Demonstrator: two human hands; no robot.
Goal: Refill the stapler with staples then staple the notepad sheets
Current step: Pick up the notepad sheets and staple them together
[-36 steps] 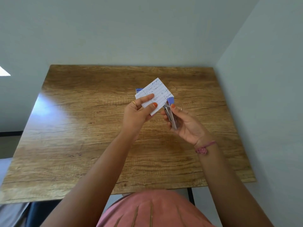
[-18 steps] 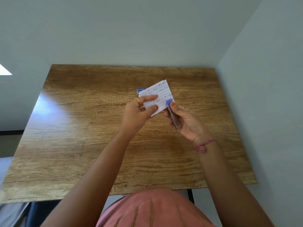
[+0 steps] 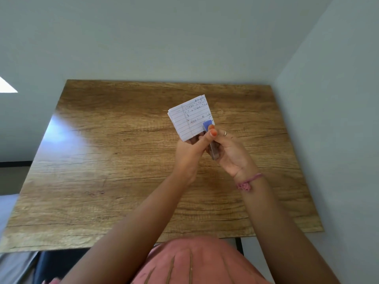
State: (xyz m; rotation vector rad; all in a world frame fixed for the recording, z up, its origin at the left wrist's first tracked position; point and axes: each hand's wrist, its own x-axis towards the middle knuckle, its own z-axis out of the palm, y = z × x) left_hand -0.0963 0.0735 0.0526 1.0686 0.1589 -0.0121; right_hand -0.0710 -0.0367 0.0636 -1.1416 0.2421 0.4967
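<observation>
A small stack of lined notepad sheets (image 3: 185, 117) with handwriting is held up above the wooden table (image 3: 114, 160). My left hand (image 3: 189, 154) grips the sheets at their lower edge, thumb reaching toward the stapler. My right hand (image 3: 231, 154) holds a small stapler (image 3: 211, 138) with a blue head and metal body, its jaws closed over the sheets' lower right corner. The blue staple box seen earlier is hidden behind the paper.
Grey walls stand close behind and to the right of the table. The table's near edge runs just in front of my lap. A black table leg (image 3: 239, 244) shows below the edge.
My left hand slid from the sheets' left side down to their lower edge, next to the stapler. The sheets turned more upright and now cover the blue box.
</observation>
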